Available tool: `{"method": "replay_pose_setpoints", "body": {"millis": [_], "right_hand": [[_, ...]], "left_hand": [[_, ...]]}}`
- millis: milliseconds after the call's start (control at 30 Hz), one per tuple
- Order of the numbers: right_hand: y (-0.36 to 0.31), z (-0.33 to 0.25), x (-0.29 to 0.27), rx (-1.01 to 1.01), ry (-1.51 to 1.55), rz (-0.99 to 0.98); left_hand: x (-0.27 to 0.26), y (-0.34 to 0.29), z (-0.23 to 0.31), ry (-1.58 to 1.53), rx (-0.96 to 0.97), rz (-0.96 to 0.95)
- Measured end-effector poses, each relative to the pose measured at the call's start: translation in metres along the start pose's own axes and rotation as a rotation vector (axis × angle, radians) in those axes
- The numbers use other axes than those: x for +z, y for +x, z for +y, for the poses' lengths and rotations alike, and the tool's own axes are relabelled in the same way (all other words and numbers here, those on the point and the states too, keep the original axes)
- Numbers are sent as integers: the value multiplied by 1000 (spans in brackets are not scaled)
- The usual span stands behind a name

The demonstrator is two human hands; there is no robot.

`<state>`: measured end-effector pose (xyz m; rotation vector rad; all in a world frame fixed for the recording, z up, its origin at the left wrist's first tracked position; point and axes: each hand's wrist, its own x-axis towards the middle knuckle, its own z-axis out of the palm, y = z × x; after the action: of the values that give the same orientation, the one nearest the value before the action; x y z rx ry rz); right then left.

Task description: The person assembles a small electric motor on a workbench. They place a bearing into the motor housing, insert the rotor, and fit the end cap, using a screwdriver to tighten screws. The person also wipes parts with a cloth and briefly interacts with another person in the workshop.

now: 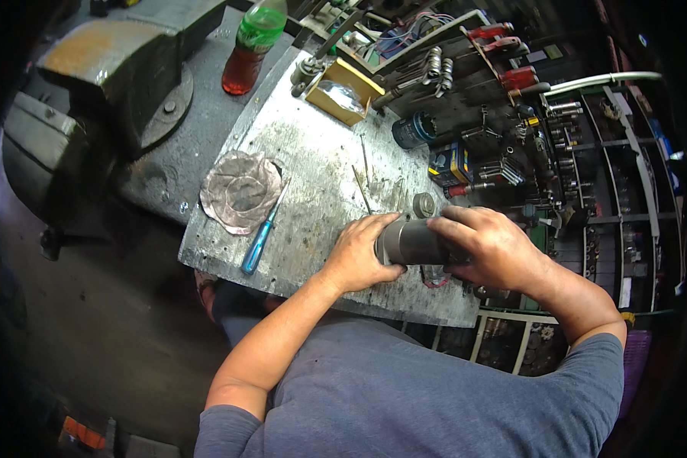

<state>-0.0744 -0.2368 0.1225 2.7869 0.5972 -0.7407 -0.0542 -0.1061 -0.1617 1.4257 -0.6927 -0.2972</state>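
Over the right part of the worn workbench (pixel 313 164), a dark grey cylinder (pixel 414 242) lies crosswise between both my hands. My left hand (pixel 362 250) wraps its left end, fingers over the top and thumb at the near side. Around its right end curl the fingers of my right hand (pixel 487 243); part of that end is hidden behind them. Just beyond the cylinder stands a small round metal part (pixel 424 204). A clear item with a reddish edge (pixel 437 282) shows partly below the cylinder, too covered to name.
To the left lie a crumpled stained cloth (pixel 240 191) and a blue-handled screwdriver (pixel 259 243). Two thin rods (pixel 362 187) rest mid-bench. Farther back are an open cardboard box (pixel 345 91), a bottle of red liquid (pixel 246 65) and a large vise (pixel 114 69). Tool racks (pixel 580 168) line the right.
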Motion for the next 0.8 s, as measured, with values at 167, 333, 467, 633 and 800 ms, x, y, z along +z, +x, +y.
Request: {"method": "replay_pose_setpoints", "body": {"millis": [167, 333, 467, 633, 800], "right_hand": [[2, -3, -2, -56, 27, 85], [-36, 51, 11, -103, 313, 423], [-101, 129, 60, 454, 789, 1044], [-88, 149, 216, 846, 977, 555], [-11, 175, 299, 829, 866, 522]], "left_hand": [[-3, 2, 6, 78, -37, -75], [-14, -14, 16, 199, -286, -161], [-46, -47, 29, 7, -281, 11], [-80, -74, 50, 162, -378, 99], [-80, -58, 68, 193, -405, 159]]}}
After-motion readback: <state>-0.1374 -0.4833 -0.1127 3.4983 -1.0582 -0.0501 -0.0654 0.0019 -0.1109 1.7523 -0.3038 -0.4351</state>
